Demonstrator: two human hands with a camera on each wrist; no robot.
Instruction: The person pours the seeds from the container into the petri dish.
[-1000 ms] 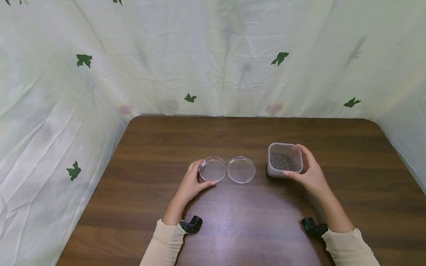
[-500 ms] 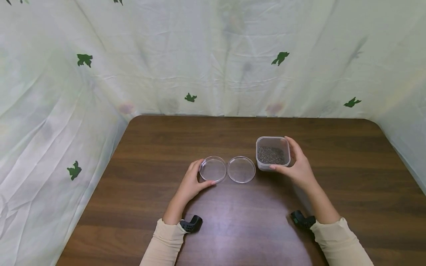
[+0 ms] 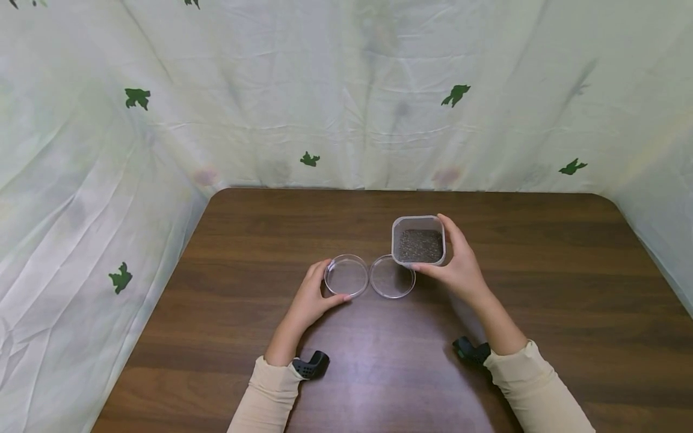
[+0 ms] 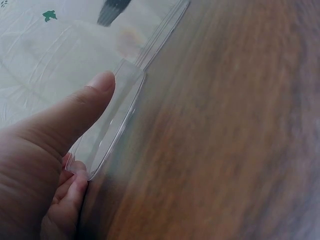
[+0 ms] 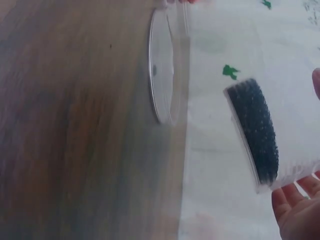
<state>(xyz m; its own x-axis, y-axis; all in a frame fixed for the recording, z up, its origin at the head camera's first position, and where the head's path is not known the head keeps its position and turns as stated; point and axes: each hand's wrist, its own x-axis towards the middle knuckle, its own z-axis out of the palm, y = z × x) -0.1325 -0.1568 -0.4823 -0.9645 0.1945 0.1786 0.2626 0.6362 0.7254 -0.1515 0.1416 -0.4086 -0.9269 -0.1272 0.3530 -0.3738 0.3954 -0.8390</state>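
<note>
In right hand (image 3: pixel 461 272) | container (image 3: pixel 417 223): translucent, squarish, round-cornered | dark grains (image 3: pixel 420 246) inside

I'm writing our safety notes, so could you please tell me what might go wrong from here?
The dark grains could spill if the clear container tips, since it is open-topped and raised off the table in only the right grip. The unheld dish might slide if the container bumps it.

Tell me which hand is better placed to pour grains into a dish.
The right hand, I'd judge: it holds the tub of dark grains aloft, its edge overlapping the right dish in the head view. The left hand grips the left dish.
</note>
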